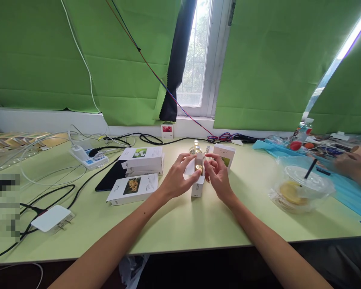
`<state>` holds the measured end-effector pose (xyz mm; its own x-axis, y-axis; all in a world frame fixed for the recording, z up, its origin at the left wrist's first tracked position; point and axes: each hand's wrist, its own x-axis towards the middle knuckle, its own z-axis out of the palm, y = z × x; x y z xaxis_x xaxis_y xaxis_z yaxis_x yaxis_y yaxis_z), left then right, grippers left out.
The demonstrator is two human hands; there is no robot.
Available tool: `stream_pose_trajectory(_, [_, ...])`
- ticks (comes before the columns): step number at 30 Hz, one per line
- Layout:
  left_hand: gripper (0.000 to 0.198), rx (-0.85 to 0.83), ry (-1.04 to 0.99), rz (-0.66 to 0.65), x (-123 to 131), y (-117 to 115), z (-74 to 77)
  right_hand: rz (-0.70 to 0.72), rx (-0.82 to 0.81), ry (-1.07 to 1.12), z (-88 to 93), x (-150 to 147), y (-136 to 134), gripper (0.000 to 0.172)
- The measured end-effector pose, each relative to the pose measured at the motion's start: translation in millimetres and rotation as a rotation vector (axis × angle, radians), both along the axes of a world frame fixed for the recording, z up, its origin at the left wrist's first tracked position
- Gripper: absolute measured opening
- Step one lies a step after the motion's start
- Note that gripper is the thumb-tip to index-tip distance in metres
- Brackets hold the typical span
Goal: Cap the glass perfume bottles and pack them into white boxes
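Note:
A small white carton point(197, 188) stands upright with its top flap open in the middle of the pale green table point(180, 224). My left hand point(177, 176) grips the carton's top from the left, fingers curled round it. My right hand point(218, 174) pinches at the carton's open mouth, where a gold-capped bottle point(199, 166) shows. Behind the hands stand small glass bottles point(196, 149) and another white carton point(224, 154).
Flat white boxes with flower pictures point(134, 188) point(142, 158) lie left of the hands beside a black phone point(110, 178). Cables, a power strip point(88, 158) and a white adapter point(50, 218) cover the left. A lidded drink cup in a bag point(302, 188) sits right; another person's hand point(353, 160) rests far right.

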<state>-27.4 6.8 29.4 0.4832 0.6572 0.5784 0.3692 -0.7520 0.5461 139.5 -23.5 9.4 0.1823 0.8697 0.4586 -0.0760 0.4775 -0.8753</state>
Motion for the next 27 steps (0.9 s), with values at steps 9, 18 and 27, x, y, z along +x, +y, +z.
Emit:
stream_pose_trajectory(9, [0.055,-0.009,0.052,-0.010,-1.9,-1.1,-1.9,0.011,0.011,-0.033,-0.3,0.9,0.8,0.037])
stream_pose_trajectory(18, [0.055,-0.012,0.059,-0.007,-2.4,-0.4,-3.0,0.025,-0.016,-0.017,0.3,1.2,0.9,0.037])
stream_pose_trajectory(27, [0.056,0.008,0.050,-0.040,-3.2,-0.2,-3.6,0.031,-0.046,0.005,0.9,1.8,1.6,0.034])
